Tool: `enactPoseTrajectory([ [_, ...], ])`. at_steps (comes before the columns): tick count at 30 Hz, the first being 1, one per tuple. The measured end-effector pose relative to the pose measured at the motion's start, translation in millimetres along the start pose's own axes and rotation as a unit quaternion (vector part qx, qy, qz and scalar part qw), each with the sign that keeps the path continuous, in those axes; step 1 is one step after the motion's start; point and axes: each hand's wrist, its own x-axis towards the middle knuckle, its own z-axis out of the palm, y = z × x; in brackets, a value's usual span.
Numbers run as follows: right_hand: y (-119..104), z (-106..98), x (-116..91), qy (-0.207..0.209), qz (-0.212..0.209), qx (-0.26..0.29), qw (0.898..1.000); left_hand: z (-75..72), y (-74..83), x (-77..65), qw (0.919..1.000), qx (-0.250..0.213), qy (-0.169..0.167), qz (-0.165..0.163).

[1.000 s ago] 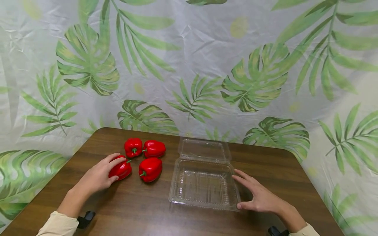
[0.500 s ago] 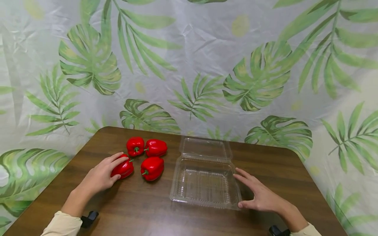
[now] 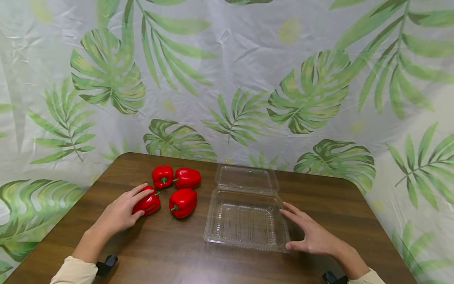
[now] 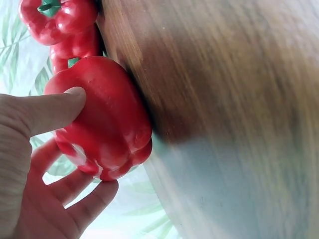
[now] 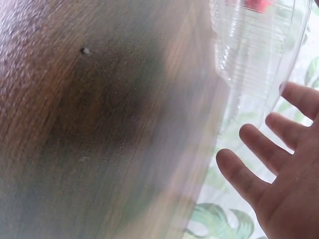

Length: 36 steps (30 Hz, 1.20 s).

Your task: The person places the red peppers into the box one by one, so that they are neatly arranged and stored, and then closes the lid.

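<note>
My left hand [image 3: 118,211] is on the leftmost red bell pepper [image 3: 149,203]. In the left wrist view the thumb lies on one side of that pepper [image 4: 104,114], and the fingers curve round its other side. Three more red bell peppers lie beside it: one pepper at the back left [image 3: 161,173], another at the back right [image 3: 188,178], and a third at the front right [image 3: 184,202]. A clear plastic clamshell box [image 3: 244,225] stands with its lid [image 3: 246,178] folded back. My right hand [image 3: 313,232] is at the box's right edge, fingers straight and spread, thumb at the front corner.
Everything rests on a brown wooden table [image 3: 170,256] with rounded far corners. Behind it hangs a leaf-patterned cloth [image 3: 227,79], close to the table's far edge. Dark straps [image 3: 106,264] are on both wrists.
</note>
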Motion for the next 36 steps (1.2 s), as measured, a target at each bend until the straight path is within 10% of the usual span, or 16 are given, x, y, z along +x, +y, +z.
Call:
enactPoseTrajectory([
  [24,-0.5,-4.0,-0.1,-0.016,0.015,0.014,1.000,-22.2,3.2,2.1,0.9954,-0.028,0.086,0.033],
  [36,-1.9,-0.6,-1.3,-0.003,0.007,0.012,1.000,-35.1,30.7,22.3,0.9882,-0.049,0.126,0.073],
])
